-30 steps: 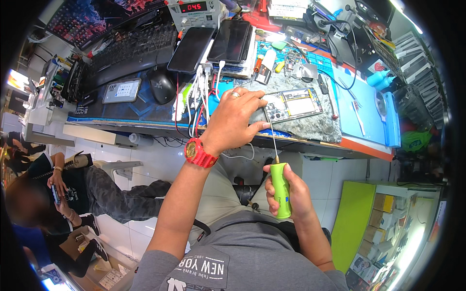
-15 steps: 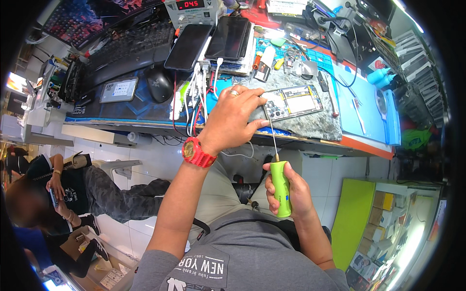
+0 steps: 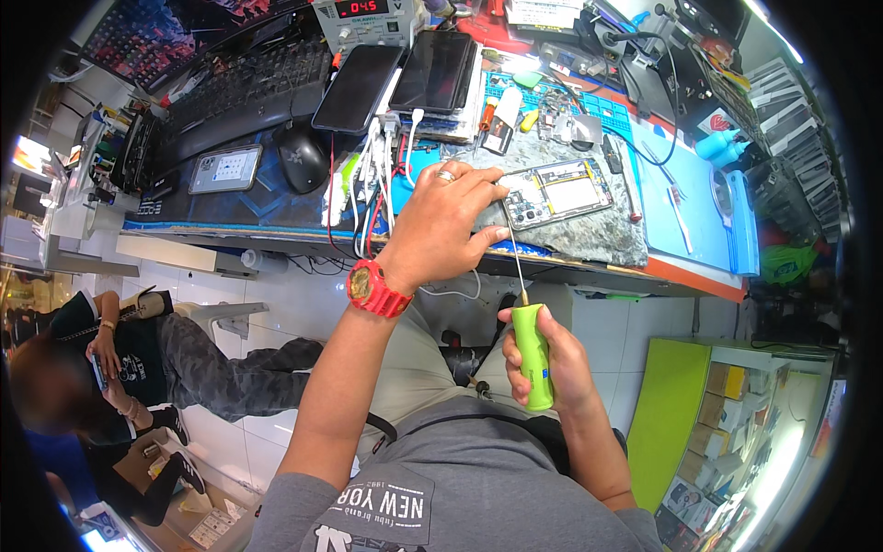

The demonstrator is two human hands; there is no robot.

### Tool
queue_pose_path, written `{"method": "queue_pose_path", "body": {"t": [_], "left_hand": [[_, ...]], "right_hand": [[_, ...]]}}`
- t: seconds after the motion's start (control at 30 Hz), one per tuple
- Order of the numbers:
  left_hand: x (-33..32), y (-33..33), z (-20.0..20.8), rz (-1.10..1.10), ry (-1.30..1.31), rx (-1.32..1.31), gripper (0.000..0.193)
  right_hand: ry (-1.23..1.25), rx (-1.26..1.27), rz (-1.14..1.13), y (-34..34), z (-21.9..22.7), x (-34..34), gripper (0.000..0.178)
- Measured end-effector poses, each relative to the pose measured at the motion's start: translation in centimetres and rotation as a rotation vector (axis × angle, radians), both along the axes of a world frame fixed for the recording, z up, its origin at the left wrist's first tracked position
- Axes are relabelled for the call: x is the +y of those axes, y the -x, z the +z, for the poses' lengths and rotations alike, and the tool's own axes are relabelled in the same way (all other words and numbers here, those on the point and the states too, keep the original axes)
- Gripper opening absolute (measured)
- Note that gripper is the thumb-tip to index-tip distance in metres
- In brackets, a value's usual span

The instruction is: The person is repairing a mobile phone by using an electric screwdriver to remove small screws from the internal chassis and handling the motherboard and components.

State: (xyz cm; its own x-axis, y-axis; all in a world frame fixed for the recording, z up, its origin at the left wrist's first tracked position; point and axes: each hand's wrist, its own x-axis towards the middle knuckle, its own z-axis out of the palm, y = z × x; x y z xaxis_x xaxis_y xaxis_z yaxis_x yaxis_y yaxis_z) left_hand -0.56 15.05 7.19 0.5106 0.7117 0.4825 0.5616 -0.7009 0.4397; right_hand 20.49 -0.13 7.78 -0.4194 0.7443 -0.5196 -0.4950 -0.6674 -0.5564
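An opened smartphone (image 3: 572, 191), its inner frame and boards bare, lies tilted at the front of the stone-patterned work mat (image 3: 618, 241). My left hand (image 3: 451, 219) grips its left end between the thumb and fingers; a red watch is on that wrist. Below the bench edge, my right hand (image 3: 558, 363) is wrapped round a tool with a chunky lime-green handle (image 3: 531, 354). From its brass-coloured collar a long thin metal shaft (image 3: 519, 262) runs up to the phone's near left corner, beside my left thumb. The fine tip is too small to make out there.
Left of the mat are white cables (image 3: 374, 161), a black mouse (image 3: 302, 158) and a phone (image 3: 225, 170) with a lit screen. Dark phones (image 3: 357, 89) lie farther back. A blue tray (image 3: 676, 216) lies right. A person (image 3: 110, 368) sits at left.
The phone has shifted very slightly up and right at my left fingers. Where it meets the phone, the tool's shaft has moved a little; both hands keep their holds.
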Motion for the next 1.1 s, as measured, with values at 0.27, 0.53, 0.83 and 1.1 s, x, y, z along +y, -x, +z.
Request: {"method": "queue_pose_path", "body": {"t": [0.27,0.53,0.83,1.1], "left_hand": [[-0.2,-0.3,-0.1,0.027,-0.070,-0.015,0.039],[-0.5,-0.4,0.0,0.025,-0.138,0.022,0.040],[-1.8,-1.6,0.5,0.088,-0.101,0.053,0.066],[-1.8,-4.3,0.9,0.216,-0.093,0.085,0.089]], "right_hand": [[-0.131,-0.244,-0.033,-1.4,0.8,-1.4,0.045],[-0.336,-0.404,-0.224,-2.6,-1.4,-2.7,0.041],[-0.583,-0.587,-0.388,-1.3,-0.7,1.9,0.049],[-0.576,-0.605,-0.440,-0.9,-1.6,2.2,0.042]]}}
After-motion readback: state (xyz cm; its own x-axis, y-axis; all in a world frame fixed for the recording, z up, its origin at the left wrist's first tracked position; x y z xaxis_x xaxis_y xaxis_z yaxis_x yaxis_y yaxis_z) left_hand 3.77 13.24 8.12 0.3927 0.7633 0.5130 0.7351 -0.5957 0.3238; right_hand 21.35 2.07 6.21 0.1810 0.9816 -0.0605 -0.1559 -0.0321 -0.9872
